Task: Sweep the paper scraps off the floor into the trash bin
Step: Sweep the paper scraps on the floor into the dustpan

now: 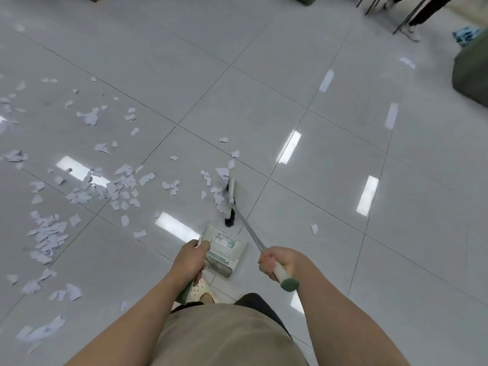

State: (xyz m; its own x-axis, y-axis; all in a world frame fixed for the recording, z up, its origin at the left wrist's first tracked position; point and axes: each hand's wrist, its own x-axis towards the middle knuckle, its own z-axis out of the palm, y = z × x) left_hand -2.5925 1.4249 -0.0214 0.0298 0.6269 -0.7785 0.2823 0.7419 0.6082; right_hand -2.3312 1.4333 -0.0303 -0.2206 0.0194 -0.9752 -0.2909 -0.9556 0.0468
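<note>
Torn white paper scraps lie scattered over the glossy tiled floor, mostly at the left and centre. My right hand grips the white handle of a broom whose black-bristled head rests on the floor against a few scraps. My left hand grips the handle of a pale dustpan, which stands just in front of my feet, below and left of the broom head. No trash bin shows in the view.
A single scrap lies alone to the right of the broom. A dark green seat stands at the right edge. Another person's legs and shoes and chair legs are at the top right.
</note>
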